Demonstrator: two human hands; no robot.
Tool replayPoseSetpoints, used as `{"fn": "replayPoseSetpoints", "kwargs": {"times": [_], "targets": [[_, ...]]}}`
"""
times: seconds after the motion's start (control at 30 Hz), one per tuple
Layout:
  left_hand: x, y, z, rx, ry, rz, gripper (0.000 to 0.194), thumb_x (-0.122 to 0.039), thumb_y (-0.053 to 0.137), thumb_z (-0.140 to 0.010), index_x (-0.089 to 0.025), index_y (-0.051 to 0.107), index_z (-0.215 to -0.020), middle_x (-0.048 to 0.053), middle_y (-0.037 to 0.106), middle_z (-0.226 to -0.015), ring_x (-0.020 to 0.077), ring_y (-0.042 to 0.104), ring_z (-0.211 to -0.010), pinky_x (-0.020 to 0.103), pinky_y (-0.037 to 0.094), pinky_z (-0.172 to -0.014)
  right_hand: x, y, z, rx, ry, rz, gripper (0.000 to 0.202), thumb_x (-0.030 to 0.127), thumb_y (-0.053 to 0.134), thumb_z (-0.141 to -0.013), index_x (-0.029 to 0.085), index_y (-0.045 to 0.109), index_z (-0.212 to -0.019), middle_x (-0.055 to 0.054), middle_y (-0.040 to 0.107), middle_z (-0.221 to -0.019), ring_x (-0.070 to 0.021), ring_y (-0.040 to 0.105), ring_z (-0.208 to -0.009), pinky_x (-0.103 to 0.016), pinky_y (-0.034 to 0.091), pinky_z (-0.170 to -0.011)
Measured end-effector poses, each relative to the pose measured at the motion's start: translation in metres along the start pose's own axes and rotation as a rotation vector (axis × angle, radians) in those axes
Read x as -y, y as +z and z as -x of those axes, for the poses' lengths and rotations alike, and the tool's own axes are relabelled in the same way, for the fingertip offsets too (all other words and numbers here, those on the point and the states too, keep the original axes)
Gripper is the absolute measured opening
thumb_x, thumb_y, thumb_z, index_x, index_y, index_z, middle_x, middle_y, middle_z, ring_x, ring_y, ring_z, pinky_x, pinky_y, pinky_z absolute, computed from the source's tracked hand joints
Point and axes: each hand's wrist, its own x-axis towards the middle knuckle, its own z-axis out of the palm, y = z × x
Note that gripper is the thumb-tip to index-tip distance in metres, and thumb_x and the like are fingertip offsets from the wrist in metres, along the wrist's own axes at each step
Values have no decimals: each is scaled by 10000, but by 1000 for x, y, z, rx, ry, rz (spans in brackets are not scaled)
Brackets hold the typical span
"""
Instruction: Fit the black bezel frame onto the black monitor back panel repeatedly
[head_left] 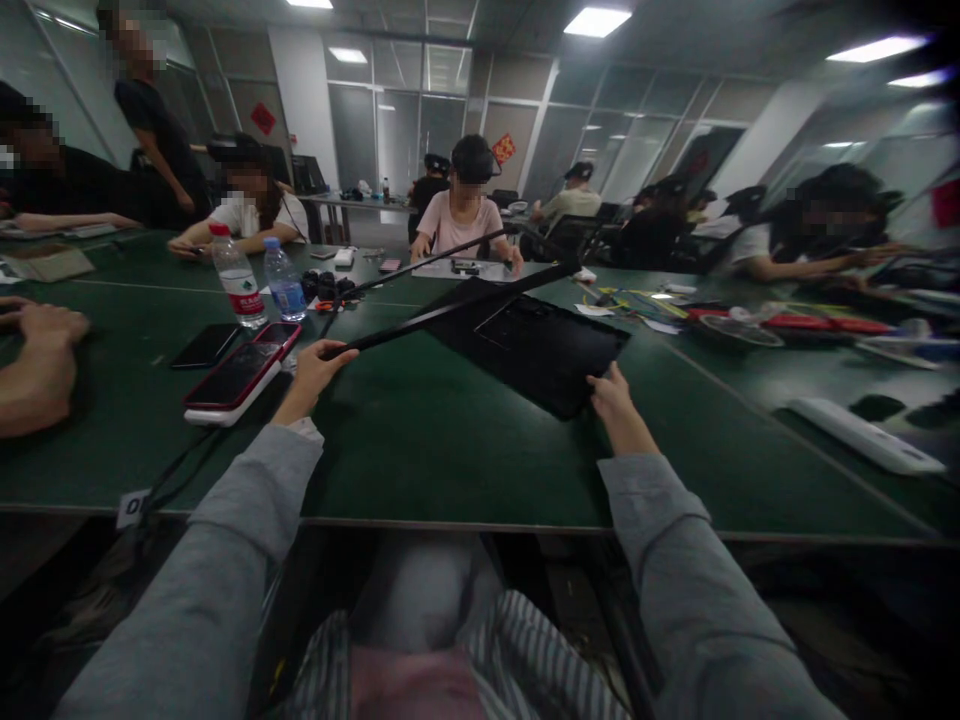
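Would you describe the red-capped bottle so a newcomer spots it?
Find the green table, then the red-edged phone near the left hand. Behind it stands the bottle with a red cap; the neighbouring bottle has a blue cap.

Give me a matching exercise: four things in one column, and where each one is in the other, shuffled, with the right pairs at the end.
1. Black strip
2. Black panel
3. Red-capped bottle
4. White bar

A. Standing beside the blue-capped bottle
B. Lying on the green table, off to the right
C. One end in the left hand
D. Gripped at its edge by the right hand

Pairs: 1-C, 2-D, 3-A, 4-B
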Motion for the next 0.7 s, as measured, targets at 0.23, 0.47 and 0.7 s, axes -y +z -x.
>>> {"fn": "replayPoseSetpoints", "kwargs": {"times": [0.23, 0.47, 0.7], "targets": [[-3, -3, 0, 45, 94, -172, 501, -568, 919, -645, -193, 782, -948, 100, 782, -1016, 284, 708, -1008, 416, 539, -962, 6, 27, -5, 196, 282, -203, 660, 417, 686, -816, 233, 633, -1447, -95, 776, -1093, -267, 736, -1003, -485, 617, -938], [-15, -4, 12, 113, 230, -387, 404, -537, 927, -690, -231, 798, -922, 86, 729, -989, 291, 665, -1017, 442, 520, -984, 34, 18, -12, 209, 128, -423, 733, 857, 420, -927, 234, 645, -1241, -126, 746, -1013, -283, 750, -1017, -453, 650, -907], [-19, -6, 19, 236, 281, -493, 400, -574, 920, -703, -265, 811, -933, 86, 772, -1043, 326, 686, -1056, 477, 471, -1030, 26, 30, 3, 191, -82, -50, 626, 479, 731, -827, 155, 668, -1358, -140, 779, -1083, -313, 735, -1082, -535, 598, -1013]]}}
